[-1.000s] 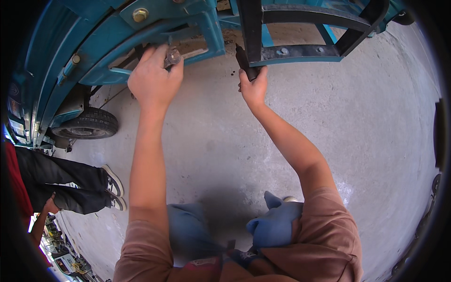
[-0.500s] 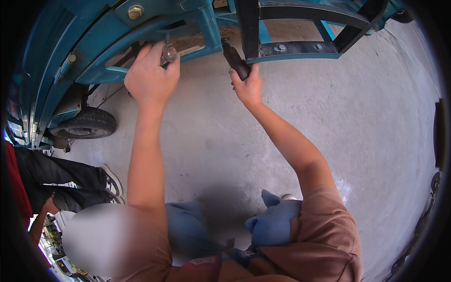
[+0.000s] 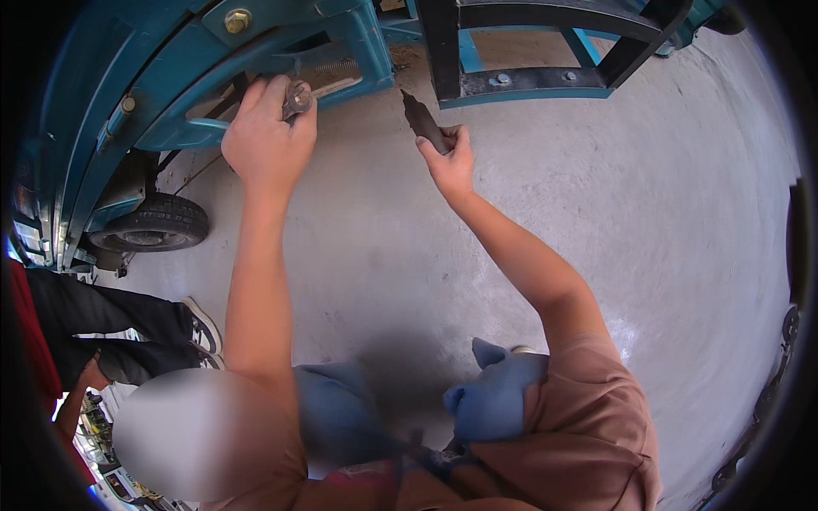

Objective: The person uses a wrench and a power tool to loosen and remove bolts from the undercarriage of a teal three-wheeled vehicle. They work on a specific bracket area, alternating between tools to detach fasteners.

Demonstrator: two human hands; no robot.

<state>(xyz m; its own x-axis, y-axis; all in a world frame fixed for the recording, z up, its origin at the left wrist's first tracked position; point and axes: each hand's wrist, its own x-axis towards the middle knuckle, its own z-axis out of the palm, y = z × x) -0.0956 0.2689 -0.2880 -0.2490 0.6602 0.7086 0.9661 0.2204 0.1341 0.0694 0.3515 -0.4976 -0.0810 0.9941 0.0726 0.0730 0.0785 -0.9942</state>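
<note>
Grey, scuffed concrete floor (image 3: 613,221) fills most of the view, and a teal vehicle frame (image 3: 170,94) arches across the top, with a small black tyre (image 3: 152,226) at the left and a black steel bracket (image 3: 528,81) bolted under the frame at the top centre. Reaching up to the frame, the left hand (image 3: 268,140) is curled shut around a round metal fitting (image 3: 297,98) that sits against the teal bar beside a threaded rod; the fingers wrap it closely, so little of it shows. The right hand (image 3: 450,162) is clamped on the handle of a dark, flat tool (image 3: 419,119), which stands apart from the frame, just below the black bracket and not touching any fastener. The tool's long axis runs from the fist up and slightly to the left, its narrow tip pointing toward the underside of the frame. Judging by this, the work on the fitting looks to be in its middle: the fitting is seated on the frame and gripped, while the tool is not yet applied to anything. A blue cloth (image 3: 494,396) lies over the person's lap. At the lower left another person's dark trouser legs and shoe (image 3: 200,324) rest on the floor.
</note>
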